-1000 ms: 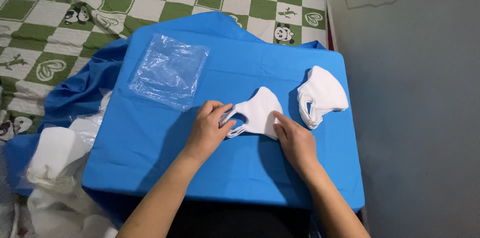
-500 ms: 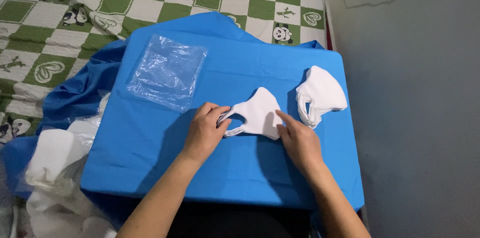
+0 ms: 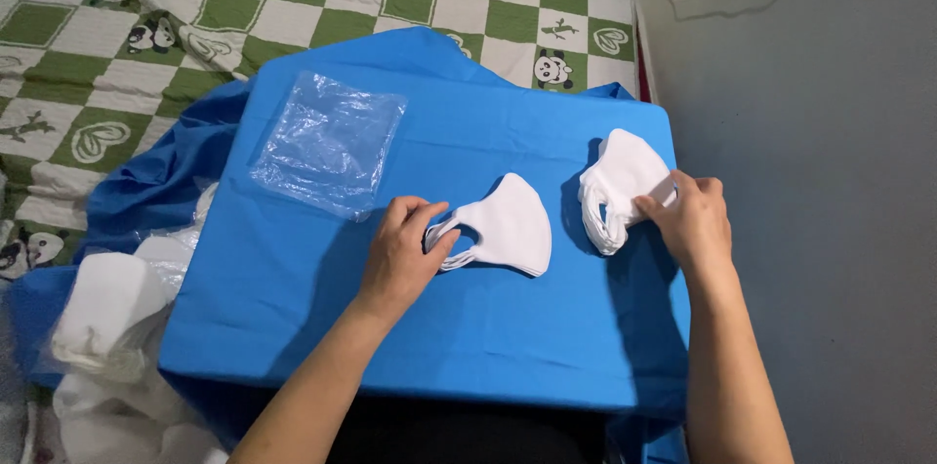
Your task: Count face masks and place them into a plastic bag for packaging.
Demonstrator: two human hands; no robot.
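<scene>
At the far left, white fabric bundles (image 3: pixel 107 318) are lying in clear wrapping beside the blue-covered worktop (image 3: pixel 468 327), over a green and white checked blanket (image 3: pixel 117 44) with small panda pictures. Further in, a flat stack of clear plastic bags (image 3: pixel 330 140) is resting on the upper left part of the blue cloth.

The left hand (image 3: pixel 402 251) is pressing down at the left end of a single white mask (image 3: pixel 503 228), its grip partly closed, with the fingers curled over the ear loop (the thumb seems tucked through the loop opening, though this is hard to tell). This mask is lying flat near the middle of the worktop, folded in half, its long axis running roughly left to right, the loop end pointing left toward the hand and the curved, rounded edge pointing right. It is looking plain, smooth and clean white.

Just beside it to the right, and apart from it, a stack of white masks (image 3: pixel 617 186) is sitting near the right edge of the worktop, its layered folded edges facing left and downward. The right hand (image 3: pixel 691 222) is closing its grip on the stack's right side, fingertips resting on the top mask and thumb underneath or behind (hidden). Grey floor (image 3: pixel 810 181) is showing at the far right.
</scene>
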